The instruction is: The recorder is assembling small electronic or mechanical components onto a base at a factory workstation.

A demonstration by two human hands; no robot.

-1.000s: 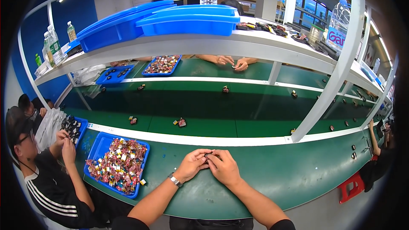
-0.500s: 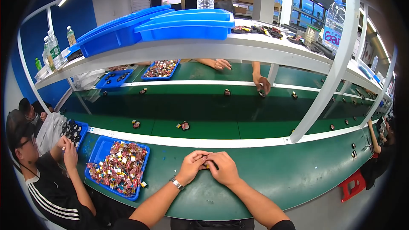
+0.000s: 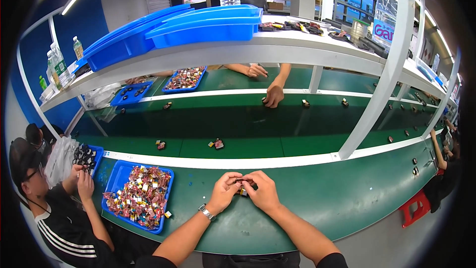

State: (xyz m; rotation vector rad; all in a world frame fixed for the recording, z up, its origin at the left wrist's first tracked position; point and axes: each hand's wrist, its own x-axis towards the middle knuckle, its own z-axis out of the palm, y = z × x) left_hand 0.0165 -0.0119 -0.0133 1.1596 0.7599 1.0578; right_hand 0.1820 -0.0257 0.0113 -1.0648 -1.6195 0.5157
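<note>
My left hand (image 3: 224, 192), with a metal watch on its wrist, and my right hand (image 3: 262, 191) meet over the green bench (image 3: 317, 203). Both sets of fingers pinch a small dark electronic part (image 3: 241, 181), mostly covered by the fingertips. A yellow-and-white piece (image 3: 243, 192) shows just beneath it, between the hands. To the left of my left hand stands a blue tray (image 3: 169, 203) heaped with small reddish wired components (image 3: 139, 193) bearing white and yellow pieces. One loose component (image 3: 168, 214) lies outside the tray's right edge.
A white rail (image 3: 223, 162) and shelf post (image 3: 382, 74) separate my bench from the dark green conveyor (image 3: 238, 121), where small parts lie scattered. Blue trays (image 3: 203, 27) rest on the overhead shelf. A co-worker (image 3: 64, 208) sits at left; another person's hand (image 3: 273, 96) touches the conveyor's far side.
The co-worker's hand across the conveyor has moved left, and a small part now shows to its right. Parts on the conveyor sit slightly farther right. My hands stay together on the dark part.
</note>
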